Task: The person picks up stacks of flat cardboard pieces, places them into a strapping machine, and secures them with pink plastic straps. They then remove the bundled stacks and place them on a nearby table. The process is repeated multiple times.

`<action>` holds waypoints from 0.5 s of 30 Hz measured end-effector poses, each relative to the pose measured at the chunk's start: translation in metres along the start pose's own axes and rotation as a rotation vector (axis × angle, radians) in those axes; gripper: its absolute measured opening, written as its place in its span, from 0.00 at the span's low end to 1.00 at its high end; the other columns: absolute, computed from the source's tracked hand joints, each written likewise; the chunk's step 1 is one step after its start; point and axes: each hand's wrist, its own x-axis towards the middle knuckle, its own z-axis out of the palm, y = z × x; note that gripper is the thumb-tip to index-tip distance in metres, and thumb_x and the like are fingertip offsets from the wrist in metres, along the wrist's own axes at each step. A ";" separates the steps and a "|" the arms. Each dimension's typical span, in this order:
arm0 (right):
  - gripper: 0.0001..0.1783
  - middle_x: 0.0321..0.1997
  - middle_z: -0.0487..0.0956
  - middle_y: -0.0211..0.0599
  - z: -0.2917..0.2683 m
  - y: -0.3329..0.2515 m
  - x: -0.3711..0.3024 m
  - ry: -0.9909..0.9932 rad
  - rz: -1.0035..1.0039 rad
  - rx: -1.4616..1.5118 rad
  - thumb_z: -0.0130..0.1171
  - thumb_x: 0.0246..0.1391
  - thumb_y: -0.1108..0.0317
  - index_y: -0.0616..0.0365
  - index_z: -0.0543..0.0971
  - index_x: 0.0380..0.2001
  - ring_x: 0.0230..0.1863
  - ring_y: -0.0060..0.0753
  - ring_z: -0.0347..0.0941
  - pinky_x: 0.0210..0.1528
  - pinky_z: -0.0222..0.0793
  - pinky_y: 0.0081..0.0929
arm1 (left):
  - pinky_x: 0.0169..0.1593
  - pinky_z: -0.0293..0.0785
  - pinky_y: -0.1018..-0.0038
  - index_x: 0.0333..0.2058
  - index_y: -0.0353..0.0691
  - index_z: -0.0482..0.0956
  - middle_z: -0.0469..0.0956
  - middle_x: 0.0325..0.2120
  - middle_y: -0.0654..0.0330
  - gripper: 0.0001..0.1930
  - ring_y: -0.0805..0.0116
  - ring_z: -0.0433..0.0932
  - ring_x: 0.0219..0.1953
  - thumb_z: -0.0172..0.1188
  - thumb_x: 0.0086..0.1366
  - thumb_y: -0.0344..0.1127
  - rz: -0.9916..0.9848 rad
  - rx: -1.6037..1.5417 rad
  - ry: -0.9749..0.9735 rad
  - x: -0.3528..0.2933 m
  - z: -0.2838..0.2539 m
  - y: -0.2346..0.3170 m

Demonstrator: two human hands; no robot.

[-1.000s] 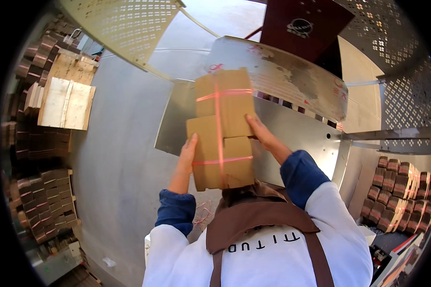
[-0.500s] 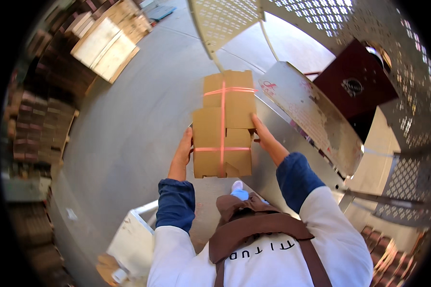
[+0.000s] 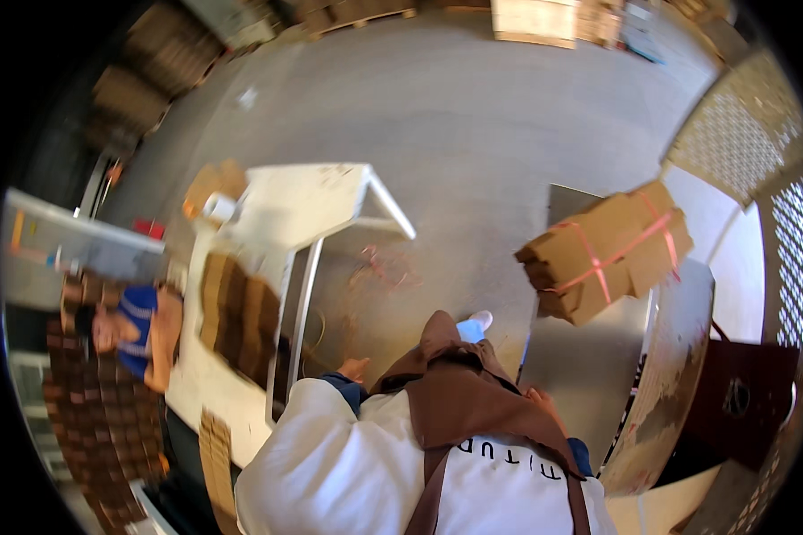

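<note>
A bundle of flat brown cardboard [image 3: 602, 254], tied with pink strapping, lies at a slant on the metal worktop [image 3: 589, 357] to my right. Both hands are apart from it. Low at my left side, by the edge of the white table, hangs my left hand [image 3: 354, 368], with its fingers loosely out and nothing seen in them. Close to my brown apron [image 3: 482, 401], near the worktop's edge, is my right hand [image 3: 544, 406]; it is partly covered and its fingers are unclear.
On the left, a white table [image 3: 303, 205] bears stacked brown cardboard [image 3: 236, 312] and a white roll [image 3: 219, 209]. Behind it is another person [image 3: 143, 325]. Pink strap scraps [image 3: 388, 267] litter the floor. A dark red box [image 3: 745, 401] stands right of the worktop.
Both hands have let go of the cardboard bundle, which now rests on the metal worktop. My arms have dropped to my sides, and the view has turned left toward the white table.
</note>
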 end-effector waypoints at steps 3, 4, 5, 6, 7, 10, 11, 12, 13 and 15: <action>0.20 0.31 0.81 0.36 -0.030 0.033 0.047 -0.077 -0.089 -0.142 0.53 0.60 0.53 0.60 0.76 0.42 0.28 0.30 0.77 0.28 0.70 0.23 | 0.28 0.71 0.60 0.30 0.30 0.77 0.78 0.30 0.53 0.23 0.61 0.76 0.29 0.57 0.61 0.52 -0.104 -0.154 0.056 -0.047 0.002 -0.021; 0.20 0.31 0.81 0.37 -0.030 0.033 0.066 -0.111 -0.122 -0.183 0.53 0.59 0.53 0.60 0.76 0.42 0.28 0.30 0.77 0.29 0.70 0.23 | 0.26 0.70 0.61 0.29 0.31 0.77 0.77 0.28 0.54 0.23 0.62 0.75 0.28 0.57 0.61 0.51 -0.124 -0.197 0.087 -0.057 -0.005 -0.026; 0.20 0.30 0.81 0.37 -0.023 0.024 0.078 -0.179 -0.150 -0.227 0.54 0.59 0.52 0.61 0.76 0.41 0.28 0.30 0.77 0.29 0.70 0.23 | 0.26 0.70 0.60 0.31 0.31 0.77 0.77 0.28 0.54 0.23 0.61 0.76 0.29 0.57 0.61 0.52 0.190 -0.075 0.196 -0.061 -0.011 -0.053; 0.21 0.30 0.81 0.37 -0.020 -0.007 0.080 -0.227 -0.214 -0.441 0.54 0.59 0.52 0.61 0.76 0.41 0.28 0.29 0.78 0.29 0.69 0.23 | 0.28 0.71 0.60 0.35 0.33 0.76 0.77 0.30 0.52 0.23 0.60 0.77 0.30 0.57 0.61 0.52 0.226 -0.134 0.236 -0.061 -0.005 -0.058; 0.21 0.29 0.81 0.37 -0.014 -0.046 0.087 -0.277 -0.283 -0.650 0.54 0.59 0.51 0.61 0.76 0.40 0.29 0.28 0.78 0.29 0.69 0.23 | 0.30 0.72 0.60 0.38 0.34 0.76 0.78 0.31 0.51 0.23 0.58 0.78 0.32 0.58 0.61 0.52 0.259 -0.190 0.281 -0.062 0.000 -0.063; 0.21 0.30 0.80 0.33 0.041 -0.140 0.100 -0.222 -0.254 -0.653 0.54 0.58 0.49 0.57 0.75 0.38 0.29 0.26 0.76 0.27 0.66 0.22 | 0.43 0.74 0.61 0.51 0.36 0.69 0.79 0.37 0.47 0.27 0.55 0.79 0.39 0.63 0.59 0.46 0.289 -0.314 0.615 -0.065 -0.003 -0.029; 0.20 0.30 0.80 0.31 0.068 -0.164 0.104 -0.174 -0.202 -0.549 0.54 0.58 0.48 0.56 0.75 0.37 0.29 0.25 0.76 0.26 0.64 0.22 | 0.45 0.74 0.62 0.53 0.36 0.68 0.79 0.38 0.49 0.28 0.54 0.79 0.40 0.64 0.58 0.44 0.398 -0.363 0.679 -0.069 -0.007 -0.028; 0.22 0.33 0.80 0.33 0.088 -0.194 0.100 -0.152 -0.234 -0.574 0.53 0.58 0.47 0.55 0.74 0.41 0.32 0.27 0.77 0.30 0.66 0.24 | 0.47 0.73 0.62 0.55 0.36 0.66 0.78 0.40 0.50 0.30 0.54 0.78 0.41 0.65 0.57 0.42 0.530 -0.409 0.711 -0.090 -0.016 0.005; 0.23 0.35 0.80 0.34 0.114 -0.216 0.098 -0.167 -0.253 -0.573 0.53 0.59 0.46 0.56 0.74 0.44 0.33 0.27 0.77 0.33 0.66 0.25 | 0.49 0.72 0.62 0.55 0.36 0.66 0.77 0.41 0.50 0.31 0.53 0.77 0.43 0.66 0.56 0.42 0.587 -0.403 0.778 -0.116 -0.032 0.024; 0.26 0.38 0.80 0.36 0.183 -0.251 0.095 -0.251 -0.313 -0.613 0.52 0.59 0.46 0.57 0.72 0.48 0.36 0.28 0.77 0.37 0.67 0.26 | 0.51 0.71 0.61 0.56 0.37 0.66 0.74 0.45 0.50 0.33 0.53 0.74 0.46 0.67 0.54 0.41 0.683 -0.377 0.933 -0.162 -0.071 0.037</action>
